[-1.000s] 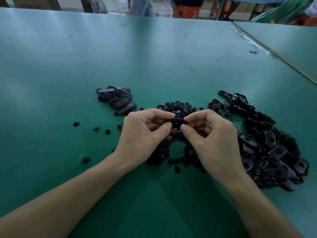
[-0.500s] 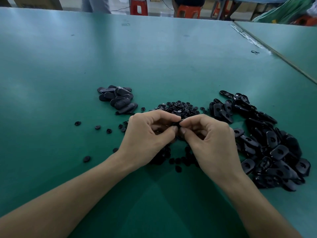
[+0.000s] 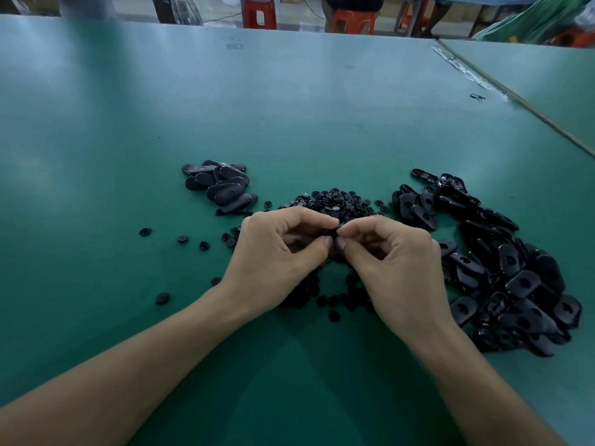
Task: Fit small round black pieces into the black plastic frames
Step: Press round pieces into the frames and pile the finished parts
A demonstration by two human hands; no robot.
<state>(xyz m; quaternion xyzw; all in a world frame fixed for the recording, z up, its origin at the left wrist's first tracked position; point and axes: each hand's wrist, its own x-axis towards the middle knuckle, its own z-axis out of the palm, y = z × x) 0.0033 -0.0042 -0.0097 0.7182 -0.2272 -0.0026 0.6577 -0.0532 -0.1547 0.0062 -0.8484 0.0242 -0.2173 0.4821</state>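
Observation:
My left hand [image 3: 277, 252] and my right hand [image 3: 392, 262] meet fingertip to fingertip over the green table and both pinch one small black frame [image 3: 330, 232], mostly hidden between thumbs and forefingers. Whether a round piece sits in it is hidden. A heap of small round black pieces [image 3: 335, 201] lies just beyond and beneath my hands. A large pile of black frames with holes [image 3: 502, 272] spreads to the right. A smaller stack of black frames [image 3: 222, 186] lies at the left rear.
Loose round pieces [image 3: 162, 298] are scattered on the green table [image 3: 289, 107] left of my hands. A seam to a second table [image 3: 515, 98] runs at the right. Red stools [image 3: 259, 12] and a fan [image 3: 177, 9] stand beyond the far edge.
My hands have closed together: the frame that showed between the fingertips a second ago is now nearly covered. Both hands drifted slightly toward me.

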